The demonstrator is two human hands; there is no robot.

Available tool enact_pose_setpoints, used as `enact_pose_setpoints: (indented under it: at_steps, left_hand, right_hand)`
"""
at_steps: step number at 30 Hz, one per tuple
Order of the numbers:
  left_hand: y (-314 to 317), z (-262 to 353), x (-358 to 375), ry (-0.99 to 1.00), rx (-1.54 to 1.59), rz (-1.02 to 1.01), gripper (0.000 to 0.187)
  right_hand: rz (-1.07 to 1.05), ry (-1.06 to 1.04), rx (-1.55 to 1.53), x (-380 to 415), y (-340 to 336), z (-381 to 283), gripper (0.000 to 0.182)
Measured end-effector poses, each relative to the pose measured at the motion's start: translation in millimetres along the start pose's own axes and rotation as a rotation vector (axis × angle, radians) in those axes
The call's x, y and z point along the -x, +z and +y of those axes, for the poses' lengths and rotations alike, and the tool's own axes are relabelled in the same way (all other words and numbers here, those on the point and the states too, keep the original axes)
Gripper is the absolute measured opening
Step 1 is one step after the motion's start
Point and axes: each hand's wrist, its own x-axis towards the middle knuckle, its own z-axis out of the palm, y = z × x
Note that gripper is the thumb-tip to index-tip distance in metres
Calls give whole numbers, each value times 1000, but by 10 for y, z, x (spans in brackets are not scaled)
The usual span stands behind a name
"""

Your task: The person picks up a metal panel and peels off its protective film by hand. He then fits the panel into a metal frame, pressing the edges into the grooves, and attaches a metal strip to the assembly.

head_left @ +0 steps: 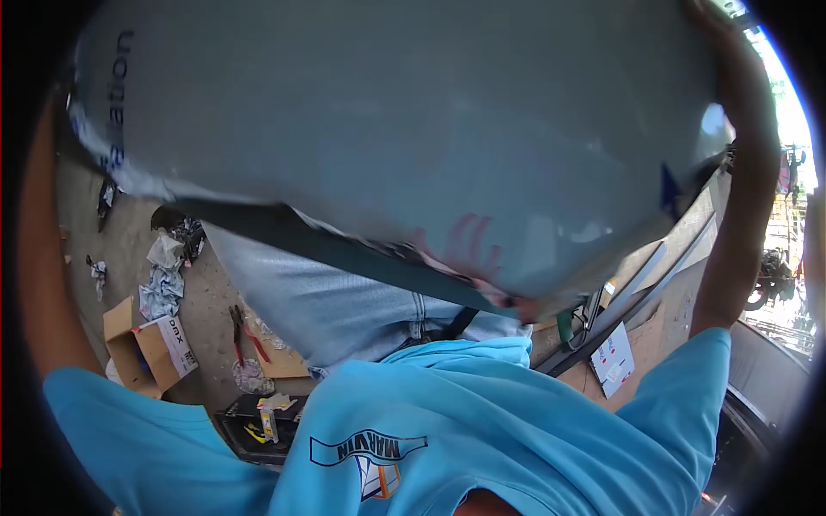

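A large grey panel (pixel 387 112) with a glossy, printed film fills the upper view, raised in front of my chest. Its film looks ragged and partly peeled along the lower edge, above a dark strip. Dark lettering runs up its left end. At the top right, my right hand (pixel 709 19) grips the panel's edge; its fingertips are hidden. My left arm reaches up along the left side, but the hand itself cannot be seen.
On the floor at left lie an open cardboard box (pixel 151 348), red-handled pliers (pixel 239 335) and crumpled plastic (pixel 162 288). A dark toolbox (pixel 258 430) sits near me. Long dark metal bars (pixel 637 288) and a printed white sheet (pixel 612 361) are at right.
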Motion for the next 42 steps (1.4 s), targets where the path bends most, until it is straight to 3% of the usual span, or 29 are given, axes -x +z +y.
enact_pose_setpoints:
  at_steps: [1, 2, 4, 6, 7, 8, 9, 11, 13, 14, 15, 16, 17, 19, 22, 23, 24, 26, 27, 29, 31, 32, 33, 34, 36, 39, 42]
  left_hand:
    - [-242, 23, 152, -77, -30, 6, 21]
    - [-464, 68, 284, -148, -59, 15, 22]
    - [-886, 146, 568, -288, -108, 21, 25]
    - [-1338, 168, 832, -414, -174, 25, 29]
    - [-1431, 193, 1276, -214, 0, -24, 27]
    - [-1460, 198, 1784, -166, 62, 6, 27]
    - [-1577, 234, 2138, -375, 237, -97, 31]
    - [-1465, 593, 2197, -491, -12, -263, 32]
    - [-1384, 794, 2292, -596, 27, -142, 29]
    - [-1391, 797, 2269, -584, -10, -148, 29]
    - [-1368, 788, 2232, -694, -30, -208, 32]
    - [-1367, 781, 2208, -803, -38, -256, 34]
    - [-1334, 732, 2189, -794, -45, -245, 34]
    - [-1215, 670, 2200, -1064, 130, -343, 35]
    - [-1165, 592, 2225, -917, 256, -508, 42]
    - [-1186, 671, 2186, -794, 62, -517, 40]
    - [-1086, 712, 2170, -783, 73, -533, 40]
    - [-922, 806, 2161, -629, 92, -156, 43]
    - [-947, 878, 2188, -762, 24, -363, 37]
    - [-826, 891, 2122, -521, -139, -393, 34]
    - [-826, 789, 2035, -827, 22, -554, 38]
    - [-835, 753, 2058, -588, -7, -545, 44]
    - [-921, 798, 1968, -599, 78, -615, 42]
    - [-965, 833, 1967, -590, 93, -610, 38]
    - [-902, 939, 2077, -423, -23, -352, 41]
    - [-779, 1081, 2162, -445, -71, -405, 47]
    - [-746, 1039, 2146, -588, 64, -372, 45]
  right_hand:
    - [-216, 409, -536, -226, -58, 250, 29]
    - [-134, 35, -645, -321, 61, 574, 29]
    - [-245, 123, -854, -306, -60, 374, 28]
    - [-735, 58, -1052, -309, 659, 887, 31]
    - [-726, -11, -1154, -66, 694, 520, 31]
    - [-711, -99, -1257, 166, 598, 145, 32]
    - [-745, -118, -1124, 218, 549, 1, 30]
    - [-830, -67, -1065, 390, 628, -273, 31]
    - [-825, -42, -1171, 457, 756, -418, 32]
    - [-847, -13, -1177, 492, 831, -431, 32]
    - [-864, 17, -1169, 498, 875, -455, 32]
    - [-844, 4, -1179, 532, 862, -497, 32]
    - [-756, -28, -1171, 565, 896, -541, 32]
    - [-621, -50, -1145, 633, 1051, -592, 33]
    - [-630, 34, -1128, 712, 1108, -595, 34]
    - [-652, 52, -1095, 699, 1061, -593, 34]
    - [-655, 75, -1095, 715, 1038, -570, 34]
    - [-623, 52, -1069, 725, 1031, -579, 33]
    - [-598, 45, -1040, 745, 1055, -582, 33]
    - [-525, 23, -1080, 776, 1150, -600, 32]
    - [-562, 72, -1045, 836, 1238, -577, 27]
    - [-630, 168, -1069, 836, 1202, -568, 25]
    - [-456, 25, -936, 943, 1300, -504, 26]
    - [-556, 19, -981, 1016, 1506, -379, 31]
    - [-504, 88, -900, 1063, 1507, -395, 32]
    - [-414, 131, -946, 1093, 1563, -536, 31]
    - [-405, 121, -1081, 1077, 1632, -576, 29]
